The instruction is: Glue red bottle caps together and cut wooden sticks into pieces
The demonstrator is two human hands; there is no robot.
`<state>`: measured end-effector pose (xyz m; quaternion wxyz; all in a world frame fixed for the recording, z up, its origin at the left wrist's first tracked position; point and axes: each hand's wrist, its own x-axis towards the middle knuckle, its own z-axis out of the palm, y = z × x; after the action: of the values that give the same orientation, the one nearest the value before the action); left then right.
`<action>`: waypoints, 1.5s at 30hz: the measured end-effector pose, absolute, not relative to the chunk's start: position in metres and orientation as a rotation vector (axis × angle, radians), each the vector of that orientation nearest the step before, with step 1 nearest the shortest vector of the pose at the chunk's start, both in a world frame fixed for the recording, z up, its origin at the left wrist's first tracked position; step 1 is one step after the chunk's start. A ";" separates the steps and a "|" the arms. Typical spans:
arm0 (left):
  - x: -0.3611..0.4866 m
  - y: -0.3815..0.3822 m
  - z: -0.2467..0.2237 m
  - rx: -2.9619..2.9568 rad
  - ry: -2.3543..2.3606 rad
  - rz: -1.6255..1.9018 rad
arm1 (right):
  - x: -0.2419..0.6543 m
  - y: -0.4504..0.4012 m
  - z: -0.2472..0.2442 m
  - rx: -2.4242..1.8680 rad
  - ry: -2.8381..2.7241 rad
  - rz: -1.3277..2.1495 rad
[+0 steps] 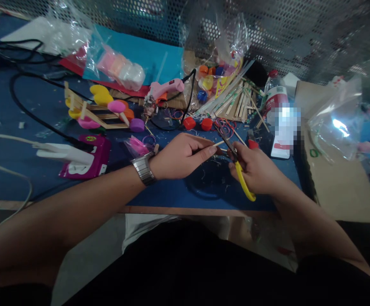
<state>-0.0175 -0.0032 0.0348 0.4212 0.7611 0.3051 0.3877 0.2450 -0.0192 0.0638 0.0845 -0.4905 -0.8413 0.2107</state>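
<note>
My left hand (185, 156), with a metal watch on its wrist, pinches a thin wooden stick (218, 144) over the front of the table. The stick's tip points right, towards the scissors. My right hand (255, 168) is closed round yellow-handled scissors (244, 182), whose blades point up and away from me, close beside the stick. Whether the blades touch the stick, I cannot tell. Two red bottle caps (189, 123) lie just beyond my hands. A frame of wooden sticks (108, 125) with coloured round pieces stands at the left.
A pink glue gun (167, 88) lies at the back middle, its black cord looping around. Behind my right hand are a pile of sticks (240, 104), a bottle (274, 95) and a lit phone (283, 136). A purple power strip (103, 155) sits left; cardboard (338, 182) lies right.
</note>
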 end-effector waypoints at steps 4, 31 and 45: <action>-0.016 -0.006 0.037 1.868 0.804 0.953 | 0.243 -0.021 0.062 -1.572 -2.559 0.377; -0.010 -0.008 0.040 1.346 0.805 0.724 | 0.239 -0.022 0.052 -1.770 -2.463 -0.135; -0.008 0.001 0.041 0.801 0.692 0.722 | 0.239 -0.022 0.052 -1.642 -2.182 0.108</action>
<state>-0.0084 0.0008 0.0409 0.8017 0.3737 0.3227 0.3370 0.2388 -0.0217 0.0524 0.2029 -0.5882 -0.7819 0.0386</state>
